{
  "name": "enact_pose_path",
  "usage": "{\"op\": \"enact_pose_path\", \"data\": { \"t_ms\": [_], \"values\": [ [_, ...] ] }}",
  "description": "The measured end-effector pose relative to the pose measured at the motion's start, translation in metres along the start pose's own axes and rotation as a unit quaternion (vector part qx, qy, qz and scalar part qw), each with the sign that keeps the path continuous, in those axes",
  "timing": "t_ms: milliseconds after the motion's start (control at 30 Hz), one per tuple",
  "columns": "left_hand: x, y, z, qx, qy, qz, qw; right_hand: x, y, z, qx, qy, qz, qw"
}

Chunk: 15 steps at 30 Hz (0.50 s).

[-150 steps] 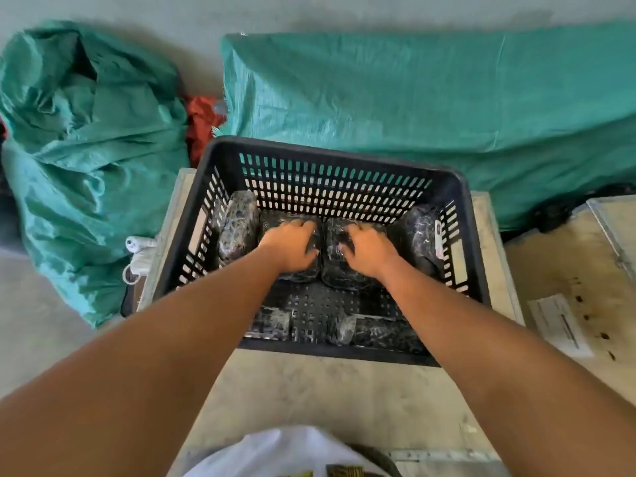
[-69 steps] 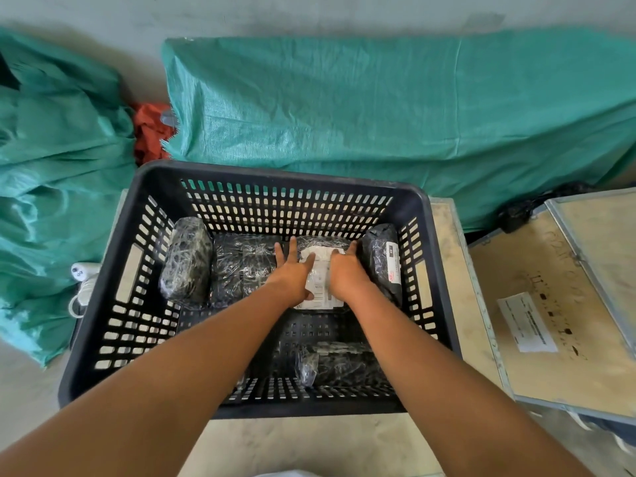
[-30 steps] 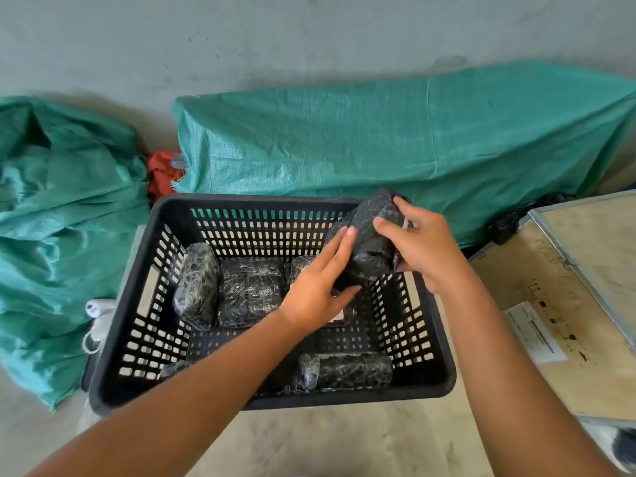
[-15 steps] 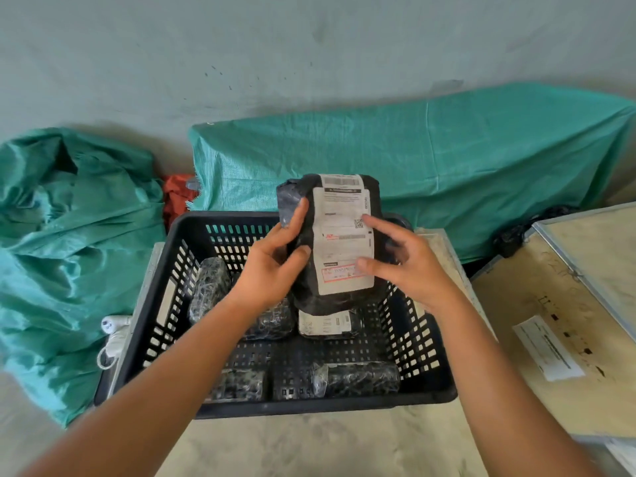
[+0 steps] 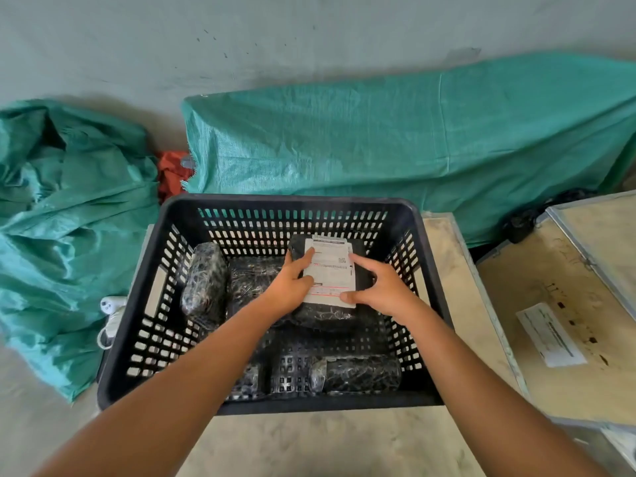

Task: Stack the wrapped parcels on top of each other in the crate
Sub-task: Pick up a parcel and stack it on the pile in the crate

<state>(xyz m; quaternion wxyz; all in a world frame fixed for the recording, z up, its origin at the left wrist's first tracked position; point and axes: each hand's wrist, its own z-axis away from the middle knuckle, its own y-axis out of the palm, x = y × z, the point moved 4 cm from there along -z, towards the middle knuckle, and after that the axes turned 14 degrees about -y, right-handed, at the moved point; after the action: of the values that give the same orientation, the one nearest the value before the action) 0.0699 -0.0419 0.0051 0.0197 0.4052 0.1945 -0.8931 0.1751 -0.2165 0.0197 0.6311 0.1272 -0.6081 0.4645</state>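
Black-wrapped labelled parcel is gripped at both sides: left hand and right hand fingers spread, pinching it. It sits low in the crate, right rear, apparently atop another parcel. Step: placing. Next: release, square the stack.

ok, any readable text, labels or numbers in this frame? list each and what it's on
None can be read.
White shipping label on the black wrapped parcel under both hands: printed lines, a barcode, a red band, all too blurred.
White paper sheet on the plywood board at right: dark lines, too small and blurred.
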Motion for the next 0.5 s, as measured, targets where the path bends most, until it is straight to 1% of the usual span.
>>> {"op": "enact_pose_path", "data": {
  "t_ms": [100,200,267,367,500],
  "values": [
    [0.014,0.008,-0.018,-0.003,-0.011,-0.02,1.0,-0.016,0.01,-0.017,0.022,0.026,0.017,0.999],
    [0.02,0.009,-0.033,-0.016,-0.021,-0.079,0.997,-0.027,0.018,-0.035,0.032,0.042,0.049,0.997],
    [0.024,0.011,-0.039,-0.014,-0.039,-0.135,0.99,-0.032,0.022,-0.041,0.033,0.048,0.072,0.996],
    [0.033,0.013,-0.046,-0.005,-0.072,-0.241,0.968,-0.039,0.028,-0.045,0.036,0.042,0.102,0.993],
    [0.039,0.011,-0.049,-0.006,-0.064,-0.244,0.968,-0.045,0.027,-0.044,0.032,0.035,0.105,0.993]
  ]
}}
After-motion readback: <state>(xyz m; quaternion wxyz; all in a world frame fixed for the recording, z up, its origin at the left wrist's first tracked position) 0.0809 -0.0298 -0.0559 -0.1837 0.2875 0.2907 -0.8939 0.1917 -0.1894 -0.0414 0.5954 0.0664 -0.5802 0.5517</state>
